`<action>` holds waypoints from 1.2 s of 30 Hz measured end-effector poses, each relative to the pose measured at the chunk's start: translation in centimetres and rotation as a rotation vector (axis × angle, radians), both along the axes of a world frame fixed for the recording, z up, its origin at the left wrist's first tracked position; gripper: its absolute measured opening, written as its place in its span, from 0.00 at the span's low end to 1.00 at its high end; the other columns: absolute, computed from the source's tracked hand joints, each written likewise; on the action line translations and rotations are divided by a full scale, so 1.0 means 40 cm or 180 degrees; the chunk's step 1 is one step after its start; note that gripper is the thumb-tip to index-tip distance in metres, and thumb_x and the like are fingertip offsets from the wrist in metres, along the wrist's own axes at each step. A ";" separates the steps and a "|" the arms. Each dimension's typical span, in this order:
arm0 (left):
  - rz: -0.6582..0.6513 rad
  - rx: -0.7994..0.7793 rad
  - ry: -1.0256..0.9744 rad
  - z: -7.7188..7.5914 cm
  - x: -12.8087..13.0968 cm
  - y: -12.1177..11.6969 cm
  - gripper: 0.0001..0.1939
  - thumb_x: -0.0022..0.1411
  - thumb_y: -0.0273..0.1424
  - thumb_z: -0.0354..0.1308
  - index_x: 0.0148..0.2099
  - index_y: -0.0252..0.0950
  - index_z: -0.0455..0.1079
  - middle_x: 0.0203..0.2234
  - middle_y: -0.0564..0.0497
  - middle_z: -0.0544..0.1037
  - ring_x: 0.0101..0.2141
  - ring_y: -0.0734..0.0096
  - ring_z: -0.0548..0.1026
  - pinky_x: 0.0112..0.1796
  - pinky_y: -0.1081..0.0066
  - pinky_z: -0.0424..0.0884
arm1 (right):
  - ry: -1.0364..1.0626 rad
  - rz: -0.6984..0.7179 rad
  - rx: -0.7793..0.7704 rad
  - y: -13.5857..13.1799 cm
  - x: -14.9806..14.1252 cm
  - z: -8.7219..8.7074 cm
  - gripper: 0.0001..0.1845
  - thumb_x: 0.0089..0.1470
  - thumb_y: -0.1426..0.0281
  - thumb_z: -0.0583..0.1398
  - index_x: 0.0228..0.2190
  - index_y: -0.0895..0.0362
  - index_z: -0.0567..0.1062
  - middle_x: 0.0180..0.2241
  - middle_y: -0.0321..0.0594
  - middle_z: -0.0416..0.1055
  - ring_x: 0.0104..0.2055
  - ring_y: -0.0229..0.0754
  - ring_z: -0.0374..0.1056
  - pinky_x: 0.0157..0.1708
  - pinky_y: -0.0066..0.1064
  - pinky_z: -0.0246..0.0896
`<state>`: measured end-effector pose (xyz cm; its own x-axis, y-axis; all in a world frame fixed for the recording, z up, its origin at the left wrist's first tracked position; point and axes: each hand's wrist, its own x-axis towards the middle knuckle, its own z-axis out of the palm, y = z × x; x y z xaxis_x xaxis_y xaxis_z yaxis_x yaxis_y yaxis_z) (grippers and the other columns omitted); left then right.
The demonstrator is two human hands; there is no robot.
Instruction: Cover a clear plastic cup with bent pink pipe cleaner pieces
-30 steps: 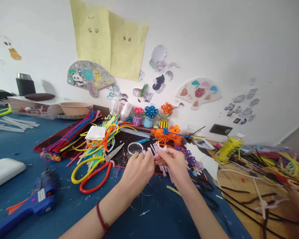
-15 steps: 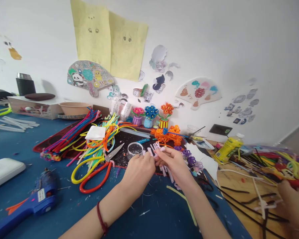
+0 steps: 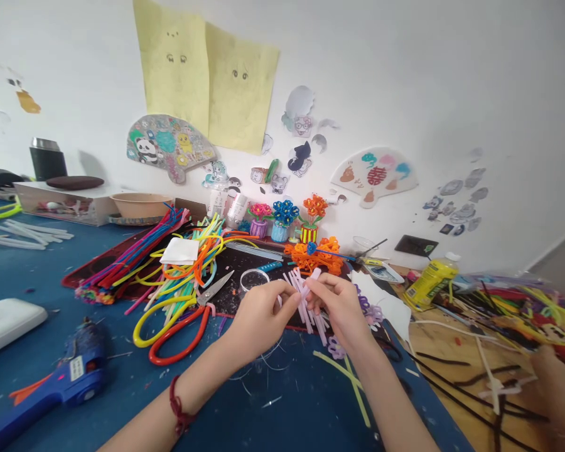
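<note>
My right hand [image 3: 338, 309] pinches a short pale-lilac pipe cleaner [image 3: 312, 280] between thumb and fingertips. Close beside it, my left hand [image 3: 263, 315] is closed with thumb against fingers; what lies in its grip is mostly hidden. Under and between the hands lie several loose lilac pipe cleaner pieces [image 3: 306, 316]. Thin clear line [image 3: 262, 367] loops over the blue table below my left hand. A small purple pipe cleaner flower [image 3: 335, 347] lies under my right wrist, and a round clear dish [image 3: 254, 279] stands just behind my left hand.
Left of my hands lie scissors [image 3: 173, 331] with red and yellow handles and a blue glue gun [image 3: 73, 370]. Pipe cleaner bundles [image 3: 136, 263] fill the back left. Finished flower pots [image 3: 279, 233] stand by the wall. At right are a yellow bottle [image 3: 432, 282] and another person's blurred hand [image 3: 553, 389].
My hands have moved slightly apart, and the lilac pieces between them show more. My left hand has turned, with its thumb now visible. The other person's hand at right has shifted.
</note>
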<state>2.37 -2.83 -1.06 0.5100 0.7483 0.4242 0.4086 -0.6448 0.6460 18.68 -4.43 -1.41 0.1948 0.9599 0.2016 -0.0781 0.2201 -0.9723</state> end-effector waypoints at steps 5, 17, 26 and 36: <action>0.0613 0.2091 0.0806 -0.023 -0.003 -0.004 0.11 0.67 0.34 0.49 0.35 0.36 0.68 0.26 0.52 0.72 0.27 0.67 0.69 0.27 0.68 0.59 | -0.0012 -0.0256 -0.0024 -0.001 -0.015 -0.005 0.16 0.40 0.61 0.68 0.18 0.58 0.71 0.15 0.38 0.71 0.15 0.36 0.66 0.13 0.23 0.56; 0.0574 0.3064 0.1636 -0.037 0.005 -0.022 0.08 0.58 0.17 0.51 0.29 0.34 0.62 0.22 0.51 0.69 0.22 0.67 0.69 0.22 0.70 0.63 | 0.0130 -0.0207 -0.0172 -0.007 -0.046 -0.008 0.16 0.38 0.62 0.68 0.15 0.58 0.69 0.16 0.37 0.72 0.14 0.35 0.65 0.14 0.24 0.59; 0.0542 0.2508 0.2038 -0.025 0.001 -0.020 0.10 0.59 0.16 0.48 0.31 0.33 0.65 0.26 0.49 0.71 0.26 0.66 0.71 0.24 0.71 0.65 | -0.0030 0.0069 -0.0186 -0.008 -0.042 -0.001 0.17 0.39 0.58 0.69 0.19 0.58 0.73 0.18 0.38 0.72 0.19 0.36 0.67 0.19 0.26 0.61; 0.0775 0.0485 0.0562 0.000 -0.005 -0.001 0.16 0.68 0.32 0.44 0.33 0.36 0.69 0.26 0.51 0.75 0.26 0.70 0.70 0.26 0.72 0.58 | -0.0552 0.0208 -0.0194 0.003 0.006 0.000 0.19 0.45 0.54 0.66 0.23 0.59 0.74 0.21 0.35 0.70 0.20 0.35 0.65 0.20 0.26 0.58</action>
